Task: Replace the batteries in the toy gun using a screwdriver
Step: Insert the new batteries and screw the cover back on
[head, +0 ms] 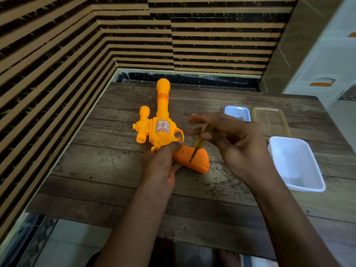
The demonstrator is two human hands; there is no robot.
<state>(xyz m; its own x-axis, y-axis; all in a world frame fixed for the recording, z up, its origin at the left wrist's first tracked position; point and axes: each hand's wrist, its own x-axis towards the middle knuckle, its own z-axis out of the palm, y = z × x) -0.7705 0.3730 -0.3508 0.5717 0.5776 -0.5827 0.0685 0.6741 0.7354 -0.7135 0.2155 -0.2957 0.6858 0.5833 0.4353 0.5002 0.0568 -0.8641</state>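
A yellow and orange toy gun lies on its side on the wooden table, barrel pointing away from me. My left hand grips it where the orange handle meets the body and presses it to the table. My right hand holds a small yellow-handled screwdriver between thumb and fingers. The screwdriver tilts down to the left and its tip rests on the handle's side. No batteries are visible.
A white plastic tub stands at the right of the table. Behind it lie a small blue-rimmed lid or tray and a clear yellowish one. A striped wall borders the table's left and far sides.
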